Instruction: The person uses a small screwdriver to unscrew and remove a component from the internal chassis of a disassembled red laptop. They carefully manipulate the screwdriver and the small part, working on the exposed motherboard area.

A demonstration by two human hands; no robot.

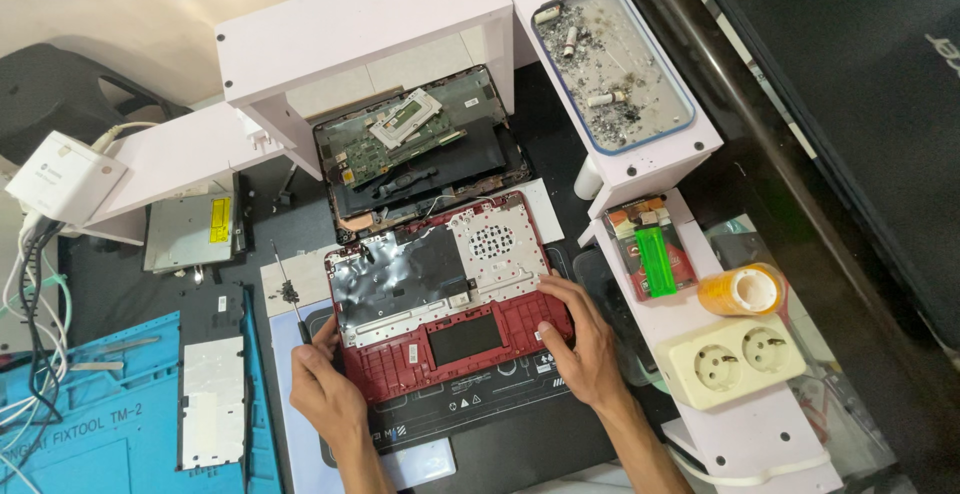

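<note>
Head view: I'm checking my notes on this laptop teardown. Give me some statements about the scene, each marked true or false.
1. The left hand holds a screwdriver. True.
2. The right hand rests on the red laptop shell. True.
3. The red shell lies on the blue mat. False: the blue mat is off to the left; the shell sits on a dark mat.
4. The double wall socket has a plug in it. False: both outlets are empty.
5. A green lighter lies on the white shelf. True.
</note>
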